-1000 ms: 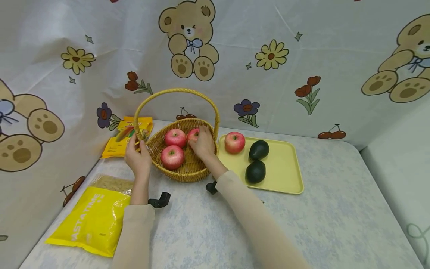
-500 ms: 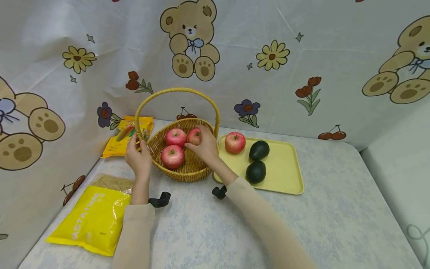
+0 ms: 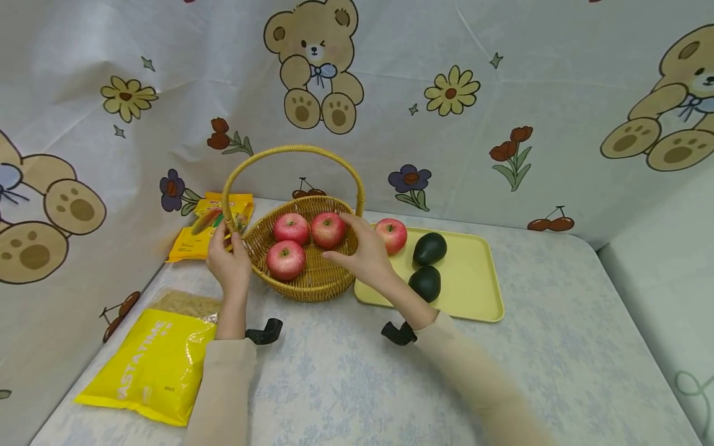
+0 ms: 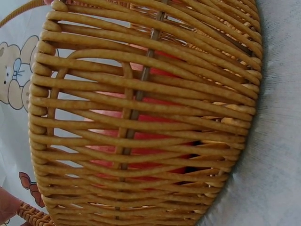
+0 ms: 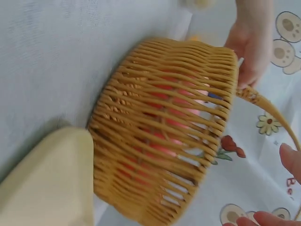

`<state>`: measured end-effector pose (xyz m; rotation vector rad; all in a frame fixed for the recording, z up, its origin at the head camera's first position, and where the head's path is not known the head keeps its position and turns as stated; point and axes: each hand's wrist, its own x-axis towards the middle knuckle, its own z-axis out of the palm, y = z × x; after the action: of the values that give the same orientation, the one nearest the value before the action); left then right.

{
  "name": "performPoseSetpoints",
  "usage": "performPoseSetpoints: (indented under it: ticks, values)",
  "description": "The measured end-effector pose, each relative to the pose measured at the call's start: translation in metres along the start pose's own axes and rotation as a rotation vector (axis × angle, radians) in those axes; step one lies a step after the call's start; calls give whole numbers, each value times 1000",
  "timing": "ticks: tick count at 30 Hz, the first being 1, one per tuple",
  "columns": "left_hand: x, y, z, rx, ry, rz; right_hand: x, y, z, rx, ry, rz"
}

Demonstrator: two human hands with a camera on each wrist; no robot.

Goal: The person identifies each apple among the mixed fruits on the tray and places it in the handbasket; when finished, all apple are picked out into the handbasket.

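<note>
A yellow wicker basket (image 3: pixel 312 291) with a tall arched handle (image 3: pixel 295 148) stands near the back wall. Inside lie three red apples (image 3: pixel 328 230), close together toward its left and back; their red shows through the weave in both wrist views. My left hand (image 3: pixel 230 263) grips the foot of the handle at the left rim. Over the right rim hovers my right hand (image 3: pixel 368 254), thumb and fingers spread apart with nothing between them. Its fingertips are just right of the rear-right apple. Partly behind this hand, another apple (image 3: pixel 393 235) sits on a pale yellow tray (image 3: pixel 474 291).
Two dark green avocados (image 3: pixel 430 249) lie on the tray beside the apple. A yellow pasta bag (image 3: pixel 156 359) lies at the front left. Behind it, a smaller yellow-orange packet (image 3: pixel 189 241) rests left of the basket. The patterned cloth wall (image 3: pixel 390 37) closes off the back.
My right hand has let go of the rear-right apple in the basket and drawn back to the right, its fingers spreading. The left hand keeps its place on the handle.
</note>
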<state>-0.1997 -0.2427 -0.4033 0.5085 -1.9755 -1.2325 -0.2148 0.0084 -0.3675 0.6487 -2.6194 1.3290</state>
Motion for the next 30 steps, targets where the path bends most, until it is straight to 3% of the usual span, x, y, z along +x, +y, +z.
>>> performPoseSetpoints:
  ticks: [5, 11, 24, 30]
  values:
    - [0, 0, 0, 0, -7, -8, -12, 3, -21, -3, 31, -34]
    - [0, 0, 0, 5, -6, -10, -12, 13, -44, 58, 128, -51]
    - [1, -1, 0, 7, -16, -25, 18, 50, -65, 110, 274, 51]
    - [0, -1, 0, 5, -14, -28, 27, 68, -62, 79, 249, 139]
